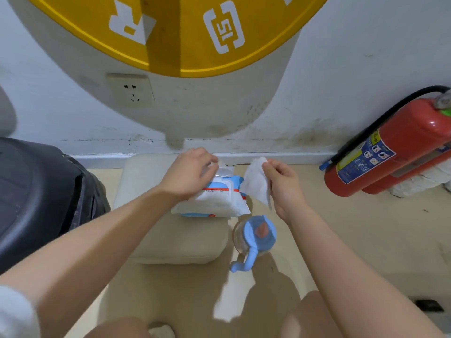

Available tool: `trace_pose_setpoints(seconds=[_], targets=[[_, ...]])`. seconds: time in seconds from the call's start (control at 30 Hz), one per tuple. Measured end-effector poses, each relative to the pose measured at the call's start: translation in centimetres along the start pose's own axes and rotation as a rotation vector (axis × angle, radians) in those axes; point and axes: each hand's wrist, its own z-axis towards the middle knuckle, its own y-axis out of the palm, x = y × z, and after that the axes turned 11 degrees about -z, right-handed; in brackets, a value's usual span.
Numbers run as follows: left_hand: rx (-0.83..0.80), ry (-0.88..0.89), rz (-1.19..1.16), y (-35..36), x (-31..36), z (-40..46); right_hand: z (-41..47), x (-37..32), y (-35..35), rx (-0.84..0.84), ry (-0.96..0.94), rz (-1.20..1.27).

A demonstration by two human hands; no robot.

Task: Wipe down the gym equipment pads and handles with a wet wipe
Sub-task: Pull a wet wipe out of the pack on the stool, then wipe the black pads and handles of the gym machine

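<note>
A white and blue pack of wet wipes (214,201) lies on a cream cushion (175,235) by the wall. My left hand (188,174) rests on the pack's top, fingers pinching its clear flip lid (223,170). My right hand (280,184) holds a white wet wipe (256,184) that hangs unfolded just right of the pack. No gym pad or handle shows clearly, apart from a yellow disc (175,32) with white lettering at the top of the view.
A clear bottle with a blue lid and handle (253,240) stands on the floor at the cushion's right corner. Two red fire extinguishers (390,152) lean against the wall on the right. A dark bin (36,196) sits left. A wall socket (131,90) is above. My knees fill the bottom edge.
</note>
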Motion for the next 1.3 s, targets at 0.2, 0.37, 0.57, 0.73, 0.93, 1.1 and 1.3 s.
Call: trace_pose_setpoints(seconds=[0.2, 0.37, 0.57, 0.73, 0.93, 1.1, 1.3], targets=[[-0.141, 0.354, 0.202, 2.8, -2.2, -5.4, 0.0, -0.3, -0.1, -0.100, 0.040, 0.111], [-0.397, -0.212, 0.002, 0.1, 2.8, -2.3, -2.8, -2.7, -1.0, -0.182, 0.066, 0.149], [-0.247, -0.802, -0.970, -9.8, 18.0, -0.8, -10.1, -11.8, -5.6, -0.237, 0.174, 0.306], [-0.111, -0.790, -1.015, -19.2, 27.6, -2.6, -17.4, -21.6, -10.5, -0.254, 0.205, 0.510], [-0.086, -0.582, -0.857, -30.4, 37.4, -2.7, -27.2, -29.7, -16.1, -0.177, 0.221, -0.043], [-0.465, -0.417, -0.743, -38.1, 43.9, -3.4, -34.1, -36.4, -19.3, -0.306, -0.080, -0.187], [-0.685, -0.293, -0.823, -43.5, 48.7, -6.0, -42.0, -39.9, -18.5, -0.486, -0.248, -0.336]])
